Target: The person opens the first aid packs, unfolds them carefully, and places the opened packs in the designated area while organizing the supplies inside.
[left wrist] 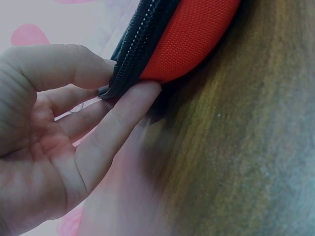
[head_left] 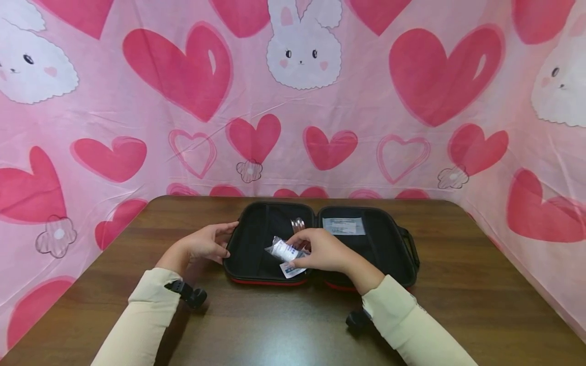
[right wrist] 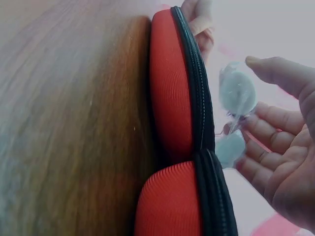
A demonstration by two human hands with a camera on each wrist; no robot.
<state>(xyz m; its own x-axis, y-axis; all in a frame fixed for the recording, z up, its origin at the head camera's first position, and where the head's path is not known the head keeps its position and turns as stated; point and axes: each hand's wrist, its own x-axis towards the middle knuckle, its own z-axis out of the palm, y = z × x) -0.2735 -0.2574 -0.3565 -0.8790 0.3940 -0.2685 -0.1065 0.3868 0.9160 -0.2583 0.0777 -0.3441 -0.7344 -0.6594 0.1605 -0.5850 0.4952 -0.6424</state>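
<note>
A zippered case (head_left: 249, 239), black inside with a red fabric shell (left wrist: 192, 42), lies open on the table. My left hand (head_left: 206, 243) grips its left edge, thumb and fingers on either side of the zipper rim. Above the left half, my right hand (head_left: 327, 250) holds a white bandage roll (head_left: 283, 250) in a clear wrapper with blue print. A small white and blue packet (head_left: 292, 269) hangs at the same fingers. In the right wrist view, the wrapped roll (right wrist: 237, 91) and a second pale piece (right wrist: 230, 149) sit by the fingertips, beyond the case's zipper.
Inside the case's left half, a shiny banded item (head_left: 297, 223) sits near the hinge. A printed clear packet (head_left: 344, 226) lies in the right half, which has a black carry handle (head_left: 410, 247). Behind the wooden table (head_left: 467, 284) hangs a pink heart-patterned cloth (head_left: 293, 107).
</note>
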